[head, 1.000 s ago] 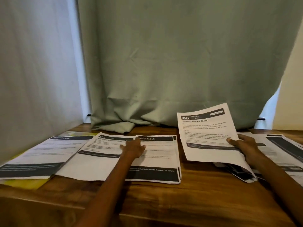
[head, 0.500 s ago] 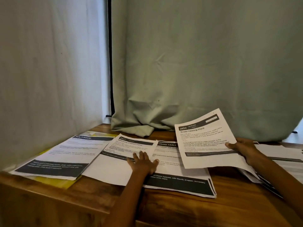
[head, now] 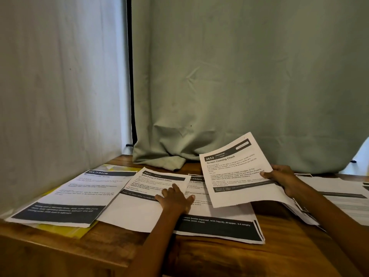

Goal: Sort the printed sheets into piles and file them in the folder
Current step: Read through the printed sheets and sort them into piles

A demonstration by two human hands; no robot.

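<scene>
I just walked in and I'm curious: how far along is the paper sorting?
Partly done: several sheets already lie spread in piles on the wooden table. In hand: the right hand holds up the "Screen Cleaning Check" sheet, while the left hand rests flat on the coffee sheet. Left: nothing looks filed; the yellow folder lies under the leftmost sheet.

White sheets (head: pixel 237 176) with dark bands, yellow folder (head: pixel 60 228), brown table (head: pixel 219 260), grey-green curtain (head: pixel 239 76)

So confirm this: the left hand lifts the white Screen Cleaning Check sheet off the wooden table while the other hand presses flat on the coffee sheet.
Wrong hand: the head view shows the right hand lifting the white Screen Cleaning Check sheet; the left hand presses the coffee sheet.
</scene>
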